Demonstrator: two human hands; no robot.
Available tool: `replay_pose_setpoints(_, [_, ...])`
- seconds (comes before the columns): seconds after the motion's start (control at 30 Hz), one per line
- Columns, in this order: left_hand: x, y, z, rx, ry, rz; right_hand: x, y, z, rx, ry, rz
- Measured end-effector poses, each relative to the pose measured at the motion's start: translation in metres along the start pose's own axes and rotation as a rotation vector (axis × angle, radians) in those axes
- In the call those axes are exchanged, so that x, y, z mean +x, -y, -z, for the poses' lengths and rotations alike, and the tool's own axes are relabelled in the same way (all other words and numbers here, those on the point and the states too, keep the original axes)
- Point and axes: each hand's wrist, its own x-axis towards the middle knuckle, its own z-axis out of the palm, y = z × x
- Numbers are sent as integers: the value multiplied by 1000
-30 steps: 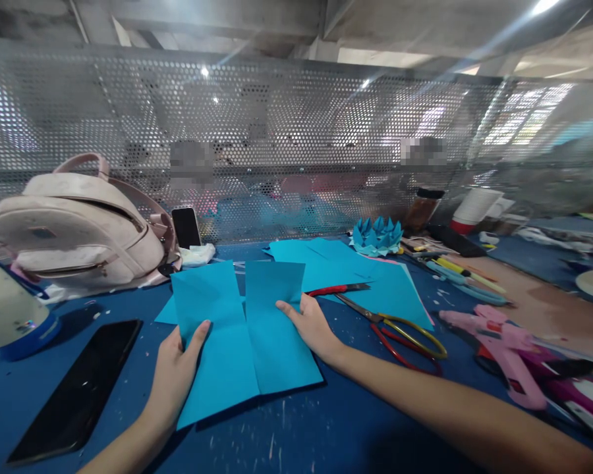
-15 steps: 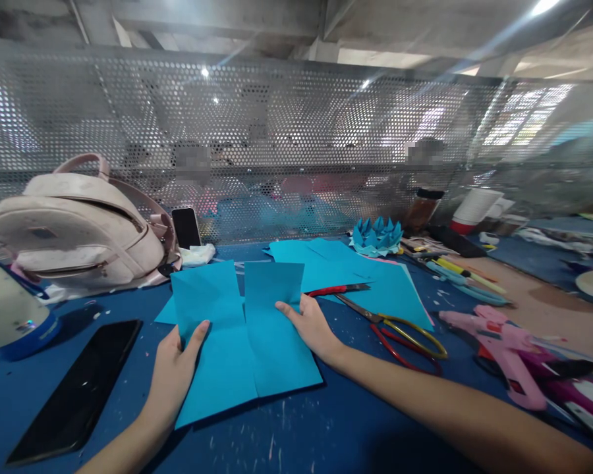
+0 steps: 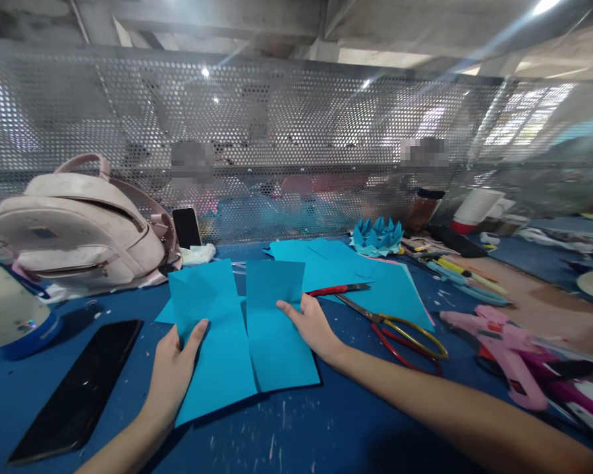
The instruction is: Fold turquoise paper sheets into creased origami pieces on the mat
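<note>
A bright blue sheet of paper is pulled apart down its middle, making a left part (image 3: 215, 349) and a right part (image 3: 279, 336). The split runs from the top edge down to the bottom; whether the parts still join at the very bottom I cannot tell. My left hand (image 3: 175, 359) pinches the left part at its outer edge, thumb on top. On the other side, my right hand (image 3: 313, 326) grips the right part's outer edge, thumb in front and fingers hidden behind. Beside my right hand lie red-and-yellow-handled scissors (image 3: 410, 336).
More blue sheets (image 3: 385, 289) lie behind the scissors, near a folded blue paper piece (image 3: 377, 237). At right is a pink glue gun (image 3: 508, 355). A black phone (image 3: 76, 392) and a pale backpack (image 3: 79, 224) are at left. A perforated metal panel (image 3: 296, 118) stands behind.
The split in the blue paper has run further down toward the bottom edge, and the two parts stand slightly farther apart. Both hands keep their grip almost in place.
</note>
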Motion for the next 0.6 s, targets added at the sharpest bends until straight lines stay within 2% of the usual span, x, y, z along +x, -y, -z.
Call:
replay_pose_setpoints(0.3, [-3,-4,0,-44,2,31,-1,-4,0,42,-11,-53])
replay_pose_setpoints(0.5, [-5,-4,-3,-86,-10,-6,1,-11,-1,352,-24,-298])
replay_pose_setpoints(0.6, [-4,1,-5,-163,-9,-25,4,-8,1,400,-15,-359])
